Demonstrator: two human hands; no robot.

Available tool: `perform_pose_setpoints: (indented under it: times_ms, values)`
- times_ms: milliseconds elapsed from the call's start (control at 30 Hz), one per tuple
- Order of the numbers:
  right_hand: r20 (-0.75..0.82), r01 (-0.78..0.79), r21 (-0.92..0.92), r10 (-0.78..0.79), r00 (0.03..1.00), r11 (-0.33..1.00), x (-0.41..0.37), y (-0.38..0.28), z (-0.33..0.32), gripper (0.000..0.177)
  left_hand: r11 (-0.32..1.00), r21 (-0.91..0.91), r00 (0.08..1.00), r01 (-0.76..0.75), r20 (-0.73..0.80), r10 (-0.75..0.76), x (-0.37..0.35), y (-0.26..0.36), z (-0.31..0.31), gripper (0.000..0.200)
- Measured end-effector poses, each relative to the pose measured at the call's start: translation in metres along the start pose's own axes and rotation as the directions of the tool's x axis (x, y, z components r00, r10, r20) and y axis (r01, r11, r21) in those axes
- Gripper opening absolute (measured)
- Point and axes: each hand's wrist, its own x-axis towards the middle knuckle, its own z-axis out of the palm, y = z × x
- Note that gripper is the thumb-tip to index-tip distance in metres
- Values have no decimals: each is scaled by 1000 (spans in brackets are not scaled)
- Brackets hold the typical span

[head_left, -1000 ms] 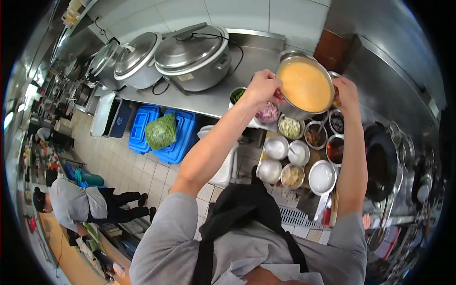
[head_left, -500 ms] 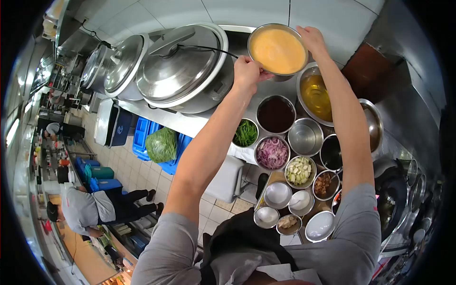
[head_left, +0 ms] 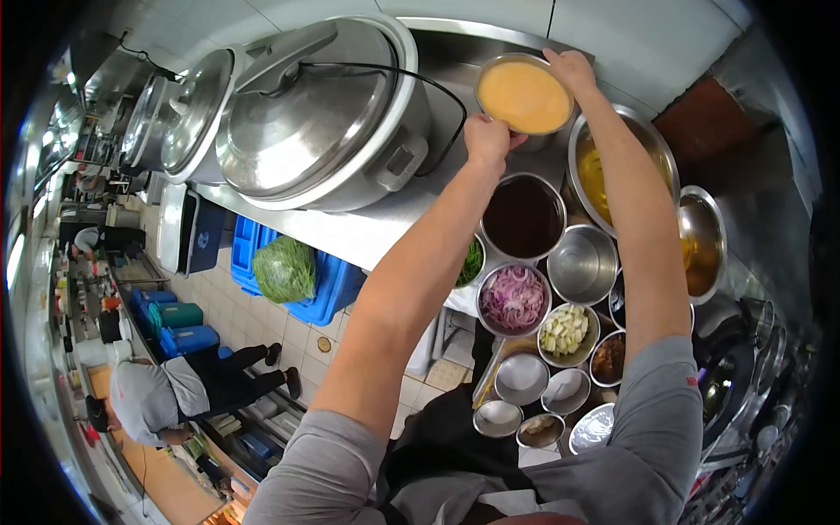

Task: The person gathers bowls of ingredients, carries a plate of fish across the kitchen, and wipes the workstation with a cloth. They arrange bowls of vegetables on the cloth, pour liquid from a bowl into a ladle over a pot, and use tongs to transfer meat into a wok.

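Note:
A round metal bowl of smooth yellow-orange liquid is at the far end of the steel counter, close to the tiled wall. My left hand grips its near left side, thumb and fingers closed at the rim. On the far right side, my right hand has its fingers closed on the rim. Just below the bowl stands a container of dark brown liquid. To its right, partly behind my right forearm, is a wide bowl of yellow oil.
Large rice cookers with a loose black cord line the counter at left. Nearer me are sliced red onion, pale diced vegetable, an empty-looking metal container and several small bowls. A person works at lower left.
The bowl of yellow-orange liquid and both hands sit slightly lower and further right in view. The rice cookers appear larger and shifted left as the view moved.

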Motion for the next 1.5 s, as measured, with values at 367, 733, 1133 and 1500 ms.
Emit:
perform_pose_setpoints:
  times_ms: [367, 733, 1133, 1500]
  values:
    - [-544, 532, 293, -318, 776, 795, -391, -170, -140, 31, 989, -18, 876, 150, 466, -124, -193, 55, -54, 49]
    - [-601, 24, 586, 415, 683, 810, -814, -68, -170, 43, 843, 258, 260, 473, 873, -413, -607, -68, -135, 57]
    - [-257, 120, 964, 733, 629, 235, -1058, -44, -256, 60, 899, 437, 335, -15, 850, -407, -808, -193, -28, 56]
    - [-671, -444, 203, 455, 586, 872, -1298, 203, -354, 35, 411, 778, -288, 475, 579, -763, -1025, -348, 34, 63]
